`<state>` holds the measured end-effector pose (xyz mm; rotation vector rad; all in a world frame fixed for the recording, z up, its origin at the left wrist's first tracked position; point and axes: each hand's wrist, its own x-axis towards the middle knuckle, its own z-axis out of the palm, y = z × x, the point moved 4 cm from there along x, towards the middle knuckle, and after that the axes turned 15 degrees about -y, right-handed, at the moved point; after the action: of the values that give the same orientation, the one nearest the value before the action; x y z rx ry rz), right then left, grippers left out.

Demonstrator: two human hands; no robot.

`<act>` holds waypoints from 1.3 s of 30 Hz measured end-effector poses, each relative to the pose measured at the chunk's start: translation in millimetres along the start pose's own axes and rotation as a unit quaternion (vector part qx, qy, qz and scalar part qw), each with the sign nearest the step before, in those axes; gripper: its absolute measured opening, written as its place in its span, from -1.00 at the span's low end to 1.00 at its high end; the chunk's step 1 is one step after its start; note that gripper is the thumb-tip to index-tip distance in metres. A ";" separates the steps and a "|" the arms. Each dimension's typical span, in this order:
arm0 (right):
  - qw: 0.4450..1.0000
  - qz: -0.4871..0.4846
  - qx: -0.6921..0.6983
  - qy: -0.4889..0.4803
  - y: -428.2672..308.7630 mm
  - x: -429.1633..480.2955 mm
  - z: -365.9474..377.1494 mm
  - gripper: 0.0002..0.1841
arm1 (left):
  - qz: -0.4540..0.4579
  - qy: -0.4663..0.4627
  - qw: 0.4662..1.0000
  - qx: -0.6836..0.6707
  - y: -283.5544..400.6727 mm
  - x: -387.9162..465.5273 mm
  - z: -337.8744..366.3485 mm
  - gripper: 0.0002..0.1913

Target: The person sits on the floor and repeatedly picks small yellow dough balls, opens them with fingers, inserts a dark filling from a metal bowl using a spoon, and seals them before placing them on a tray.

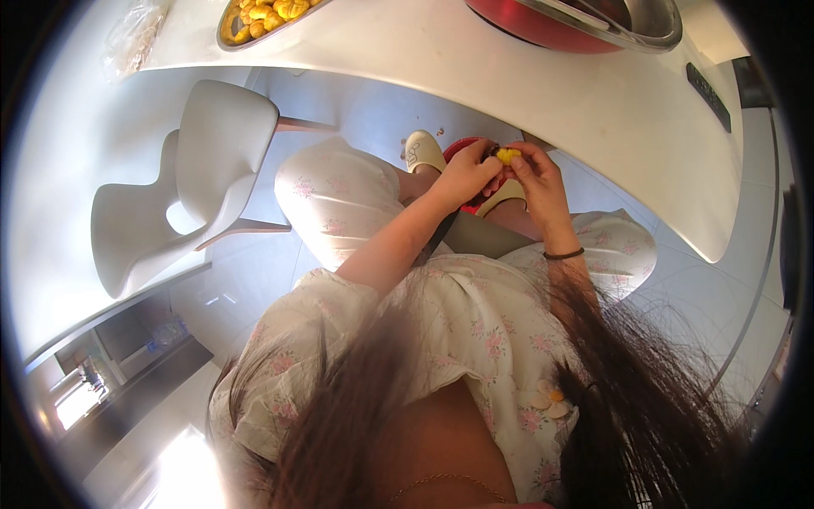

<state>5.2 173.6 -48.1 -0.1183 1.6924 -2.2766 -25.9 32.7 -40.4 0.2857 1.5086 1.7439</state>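
My left hand (469, 170) is closed around a dark brown piece of shell or skin, mostly hidden by its fingers. Against it, my right hand (539, 178) pinches a yellow peeled nut, likely a chestnut (508, 156), between thumb and fingers. The two hands nearly touch over a red container (459, 147) on the floor between my feet, partly covered by the hands. More yellow peeled nuts (273, 21) lie in an oval metal dish (224, 39) on the table at the top left.
A white table (572, 102) curves across the top, bearing a red bowl (547, 32) with a metal basin (668, 32), a black remote control (708, 95) and a clear plastic bag (137, 38). A white chair (222, 140) stands at the left. Brown scraps (440, 132) lie on the floor.
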 end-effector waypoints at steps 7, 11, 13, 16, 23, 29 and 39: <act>0.966 0.047 0.235 -0.099 -4.0 0.5 -0.1 -0.61 | 0.103 0.084 0.922 0.364 12.7 -2.7 -4.8 -0.74; 0.982 0.062 0.157 -0.089 -2.0 0.0 6.2 -0.56 | 0.081 0.093 0.928 0.352 13.4 -3.5 -12.2 -0.73; 0.981 0.061 0.164 -0.086 -0.4 0.2 6.1 -0.53 | 0.038 0.105 0.960 0.256 1.7 -0.5 -18.8 -0.75; 0.944 0.048 0.318 -0.079 -1.5 3.5 2.4 -0.51 | -0.024 0.083 0.991 0.098 -13.7 5.3 -27.4 -0.76; 0.975 0.072 0.208 -0.016 38.8 0.6 -29.9 -0.67 | -0.145 0.019 0.989 0.024 -61.0 17.1 -39.4 -0.68; 0.978 0.129 -0.143 -0.083 61.0 8.4 -13.7 -0.70 | -0.177 0.000 0.961 -0.211 -75.8 15.3 -40.4 -0.56; 0.950 0.024 -0.308 -0.044 69.1 13.7 -10.0 -0.63 | -0.184 -0.018 0.949 -0.256 -93.4 15.9 -43.5 -0.62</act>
<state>2.8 160.9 -118.1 -0.3009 2.2614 -1.6043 -25.2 9.4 -142.0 -0.2186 0.9556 1.7332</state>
